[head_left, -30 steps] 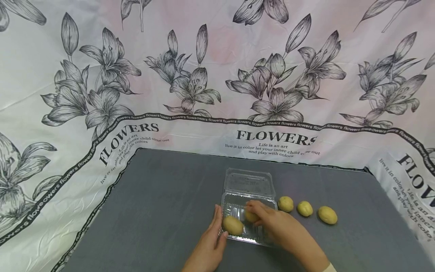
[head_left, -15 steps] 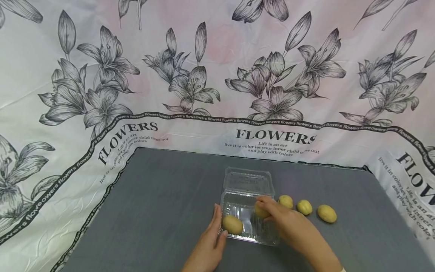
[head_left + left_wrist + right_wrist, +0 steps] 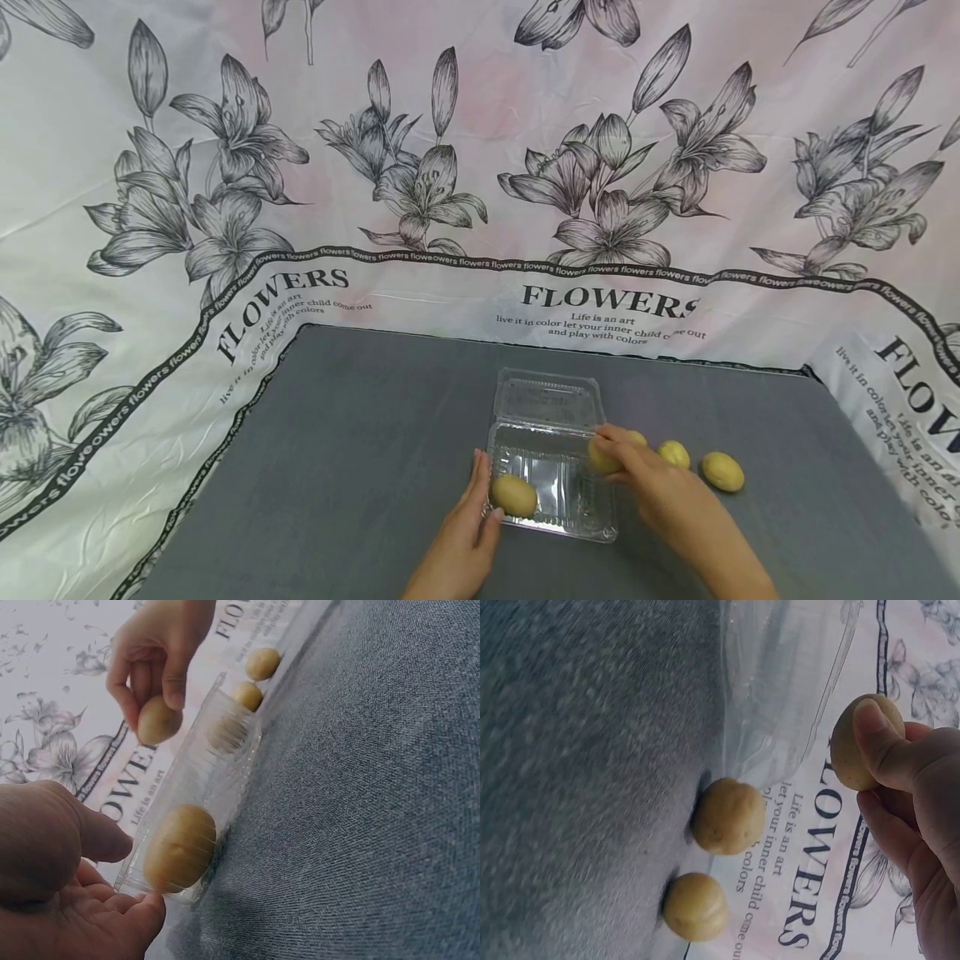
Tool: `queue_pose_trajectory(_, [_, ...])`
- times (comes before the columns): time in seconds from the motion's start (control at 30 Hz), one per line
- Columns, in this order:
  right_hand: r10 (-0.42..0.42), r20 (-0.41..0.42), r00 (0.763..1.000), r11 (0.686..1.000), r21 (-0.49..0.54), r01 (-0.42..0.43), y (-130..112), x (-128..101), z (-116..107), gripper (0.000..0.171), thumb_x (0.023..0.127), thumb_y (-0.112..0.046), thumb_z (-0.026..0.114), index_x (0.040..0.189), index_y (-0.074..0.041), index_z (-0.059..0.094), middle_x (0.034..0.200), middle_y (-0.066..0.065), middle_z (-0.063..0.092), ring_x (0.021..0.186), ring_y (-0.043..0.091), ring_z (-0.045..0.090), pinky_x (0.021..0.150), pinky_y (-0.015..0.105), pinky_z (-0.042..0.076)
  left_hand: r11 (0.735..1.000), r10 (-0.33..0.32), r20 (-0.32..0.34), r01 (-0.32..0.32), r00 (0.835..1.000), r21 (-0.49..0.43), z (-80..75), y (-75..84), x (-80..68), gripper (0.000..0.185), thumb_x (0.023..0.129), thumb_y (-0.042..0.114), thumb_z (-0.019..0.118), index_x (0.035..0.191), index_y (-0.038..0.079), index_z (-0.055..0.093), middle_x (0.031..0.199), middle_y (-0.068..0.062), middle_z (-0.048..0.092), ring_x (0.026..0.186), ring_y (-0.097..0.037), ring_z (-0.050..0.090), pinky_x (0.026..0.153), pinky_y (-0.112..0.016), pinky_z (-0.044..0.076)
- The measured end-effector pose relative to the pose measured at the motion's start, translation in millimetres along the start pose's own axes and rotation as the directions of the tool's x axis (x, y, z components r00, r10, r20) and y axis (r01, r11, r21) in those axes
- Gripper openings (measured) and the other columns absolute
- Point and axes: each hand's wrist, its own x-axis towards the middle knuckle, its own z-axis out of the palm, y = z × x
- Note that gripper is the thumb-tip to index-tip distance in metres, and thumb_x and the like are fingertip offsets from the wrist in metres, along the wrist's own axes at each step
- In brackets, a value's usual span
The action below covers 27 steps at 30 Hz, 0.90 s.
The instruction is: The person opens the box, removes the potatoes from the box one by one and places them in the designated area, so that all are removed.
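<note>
I see the right hand point(image 3: 660, 492) pinching a potato point(image 3: 602, 457) above the right edge of the clear tray point(image 3: 555, 521). Left hand point(image 3: 461, 533), fingers relaxed and straight, rests against the tray's left wall beside the potato inside point(image 3: 513, 495).

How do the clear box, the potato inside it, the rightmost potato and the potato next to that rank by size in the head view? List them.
1. Clear box.
2. Potato in the box and rightmost potato: alike, unranked.
3. Neighbouring potato, smallest.
</note>
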Motion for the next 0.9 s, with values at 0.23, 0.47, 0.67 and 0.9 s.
queue_pose_trajectory(0.23, [-0.029,-0.06,0.998,0.999,-0.034,0.027,8.4,-5.2,-2.9,0.049,0.11,-0.046,0.04,0.134,-0.012,0.065,0.139,0.001,0.069,0.073,0.003,0.07,0.06,0.018,0.056,1.0,-0.01,-0.003,0.01,1.0,-0.008,0.2,-0.7,-0.1,0.074,0.113,0.018,0.05,0.169,0.002,0.005,0.176,-0.015,-0.004,0.16,-0.033,0.008,0.124,-0.061,0.016])
queue_pose_trajectory(0.47, [-0.01,-0.08,0.997,0.998,-0.064,0.005,13.3,-13.2,-5.4,0.055,0.111,-0.049,0.036,0.137,-0.01,0.065,0.139,0.005,0.07,0.081,0.01,0.076,0.067,0.023,0.059,1.0,0.002,-0.006,-0.002,1.0,-0.009,-0.9,0.9,-0.4,0.073,0.113,0.02,0.05,0.169,0.002,0.005,0.176,-0.015,-0.003,0.161,-0.035,0.009,0.124,-0.062,0.016])
queue_pose_trajectory(0.67, [-0.016,-0.104,0.994,0.998,-0.06,0.01,17.6,-20.0,-5.7,0.059,0.112,-0.05,0.034,0.137,-0.007,0.066,0.135,0.007,0.072,0.079,0.008,0.076,0.069,0.022,0.06,1.0,-0.004,-0.015,0.004,1.0,-0.007,-0.7,2.0,-0.9,0.073,0.113,0.019,0.051,0.169,0.002,0.006,0.176,-0.013,-0.002,0.161,-0.032,0.008,0.125,-0.058,0.015])
queue_pose_trajectory(0.9, [-0.031,-0.116,0.993,0.998,-0.06,0.024,20.8,-25.4,-6.3,0.057,0.111,-0.05,0.036,0.133,-0.008,0.069,0.135,0.007,0.073,0.081,0.011,0.076,0.068,0.026,0.06,1.0,-0.015,-0.011,0.015,1.0,-0.005,0.2,1.3,-0.4,0.073,0.113,0.016,0.051,0.169,0.002,0.006,0.176,-0.014,-0.003,0.161,-0.032,0.008,0.124,-0.06,0.015])
